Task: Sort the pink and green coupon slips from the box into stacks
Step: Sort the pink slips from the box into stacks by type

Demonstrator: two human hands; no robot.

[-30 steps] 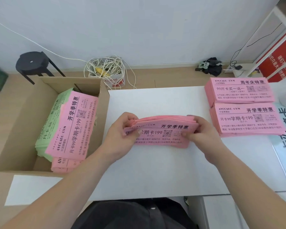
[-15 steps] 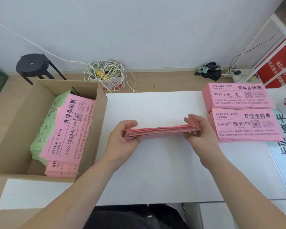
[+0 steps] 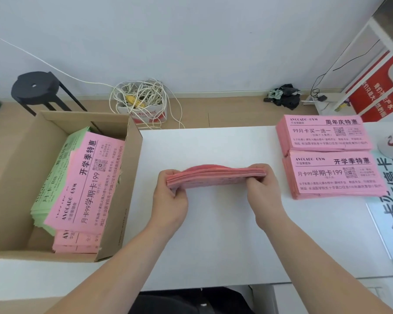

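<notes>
**Pink bundle gripped at both ends above the table**

Held over the middle of the white table (image 3: 213,234) — a thick bundle of pink slips (image 3: 216,176), seen almost edge-on, with its top sheets bowed upward in a low hump toward the left of centre. Clamped at the bundle's left end by the left hand (image 3: 170,196), fingers curled closed around the edge with the thumb below. Clamped at the right end by the right hand (image 3: 262,189) in the same way, fingers folded over the top and knuckles raised. Both forearms bare, reaching in from the bottom of the view. Cannot tell whether the bundle's lower edge touches the table or hangs just clear of it.

At the left, standing against the table's edge, an open cardboard box (image 3: 14,177). Inside it, a leaning heap of green slips (image 3: 52,177) against the left side, overlapped by a large pink slip (image 3: 89,184) lying tilted on top with its print running sideways; more pink slips (image 3: 75,243) lying flat beneath, at the near end of the box.

On the table's right side, well apart from the hands — two squared pink stacks, one behind the other and nearly touching: the far pink stack (image 3: 325,132) and the near pink stack (image 3: 334,175), each face up with black print and a small code square.

Beyond the table, on the wooden floor by the wall: a black stool (image 3: 35,87), a tangle of white cable (image 3: 143,100) piled on a small carton, and a dark crumpled heap (image 3: 284,98).
</notes>
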